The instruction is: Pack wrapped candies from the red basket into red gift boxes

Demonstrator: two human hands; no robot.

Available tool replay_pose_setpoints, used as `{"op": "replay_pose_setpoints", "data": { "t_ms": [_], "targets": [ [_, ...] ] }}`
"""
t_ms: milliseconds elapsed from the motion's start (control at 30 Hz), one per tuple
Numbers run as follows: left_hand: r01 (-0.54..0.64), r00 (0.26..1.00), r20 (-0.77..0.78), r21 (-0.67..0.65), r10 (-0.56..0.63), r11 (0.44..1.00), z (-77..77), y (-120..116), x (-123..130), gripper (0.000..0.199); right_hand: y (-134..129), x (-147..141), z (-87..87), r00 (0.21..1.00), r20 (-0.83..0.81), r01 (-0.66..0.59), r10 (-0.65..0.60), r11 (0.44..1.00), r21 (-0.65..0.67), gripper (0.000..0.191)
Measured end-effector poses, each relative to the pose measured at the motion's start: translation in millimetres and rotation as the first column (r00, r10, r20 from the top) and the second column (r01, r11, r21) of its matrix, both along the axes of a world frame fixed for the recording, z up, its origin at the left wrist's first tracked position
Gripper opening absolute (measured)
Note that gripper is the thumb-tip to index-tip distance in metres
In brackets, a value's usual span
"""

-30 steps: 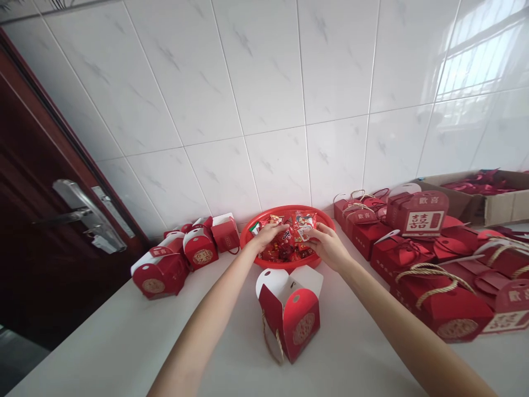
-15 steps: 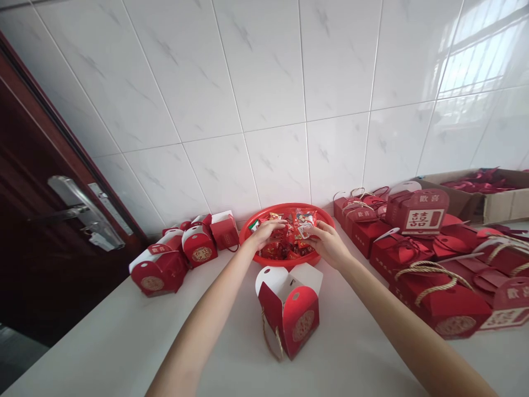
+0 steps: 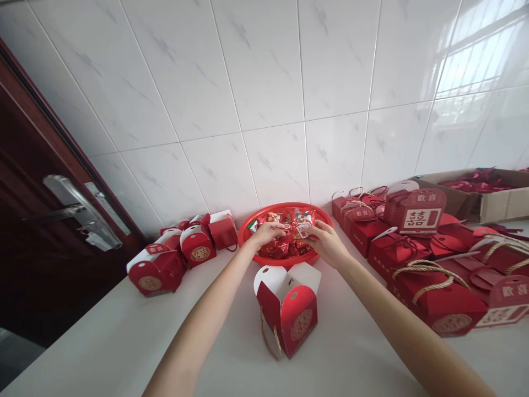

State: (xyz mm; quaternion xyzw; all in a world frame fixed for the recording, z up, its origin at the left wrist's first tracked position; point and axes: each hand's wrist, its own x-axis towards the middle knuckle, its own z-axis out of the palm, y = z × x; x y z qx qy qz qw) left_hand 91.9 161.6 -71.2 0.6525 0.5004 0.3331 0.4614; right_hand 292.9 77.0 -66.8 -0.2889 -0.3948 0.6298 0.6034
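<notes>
A round red basket (image 3: pixel 285 263) against the wall holds wrapped candies (image 3: pixel 281 247). My left hand (image 3: pixel 268 235) reaches over its left side, fingers bent at the candies; what they hold, if anything, is too small to tell. Over the right side, my right hand (image 3: pixel 325 239) pinches a red and white candy packet (image 3: pixel 303 223). Between my forearms stands a red gift box (image 3: pixel 288 317) with its flaps up and a rope handle (image 3: pixel 266 336) hanging at its left.
Several red boxes (image 3: pixel 159 270) stand at the left, near a dark door (image 3: pixel 41 193) with a metal handle. More red boxes (image 3: pixel 438 298) crowd the right side. Behind them, a cardboard carton (image 3: pixel 502 204) contains dark red ribbons. A tiled wall (image 3: pixel 273 82) rises behind.
My left hand has shifted slightly, its fingers now lower among the candies. My right hand stays at the packet. The whole view has moved a little.
</notes>
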Motion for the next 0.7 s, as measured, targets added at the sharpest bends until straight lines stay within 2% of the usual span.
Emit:
{"op": "replay_pose_setpoints", "data": {
  "t_ms": [67, 167, 233, 300, 433, 567, 633, 700],
  "targets": [
    [0.036, 0.997, -0.067, -0.006, -0.036, 0.999, -0.3, -1.2, 0.9, 0.031, 0.0, 0.3, -0.7, 1.0, 0.006, -0.004, 0.004, 1.0, 0.011, 0.026],
    [0.067, 0.985, -0.156, -0.014, -0.069, 0.998, -1.9, -1.3, 1.8, 0.044, 0.7, 0.4, -1.9, 1.0, -0.011, 0.001, 0.0, 1.0, 0.022, 0.027],
    [0.066, 0.978, -0.196, -0.008, -0.066, 0.998, -4.1, 0.2, 1.4, 0.053, 1.3, 0.3, -2.5, 1.0, -0.029, 0.003, -0.003, 1.0, 0.019, 0.028],
    [0.057, 0.977, -0.205, 0.013, -0.053, 0.998, -6.4, 2.1, 0.3, 0.053, 1.8, 0.2, -2.9, 0.999, -0.04, 0.001, -0.001, 1.0, 0.015, 0.027],
    [0.005, 0.993, -0.116, 0.11, 0.008, 0.994, -7.8, 4.6, -1.3, 0.043, 1.7, 0.2, -2.7, 0.999, -0.046, 0.0, 0.0, 1.0, -0.002, 0.027],
    [-0.111, 0.993, 0.055, 0.219, 0.101, 0.969, -5.5, 4.9, -2.0, 0.054, 0.9, 0.4, -2.0, 0.999, -0.045, -0.005, 0.005, 1.0, 0.013, 0.026],
    [-0.158, 0.983, 0.125, 0.233, 0.132, 0.96, -4.7, 4.2, -2.9, 0.056, 1.0, 0.5, -2.0, 0.999, -0.05, 0.0, 0.001, 1.0, 0.018, 0.025],
    [-0.175, 0.975, 0.174, 0.226, 0.137, 0.958, -4.2, 2.8, -3.9, 0.048, 1.7, 0.7, -2.7, 0.999, -0.054, 0.008, -0.007, 1.0, 0.018, 0.023]
  ]
}}
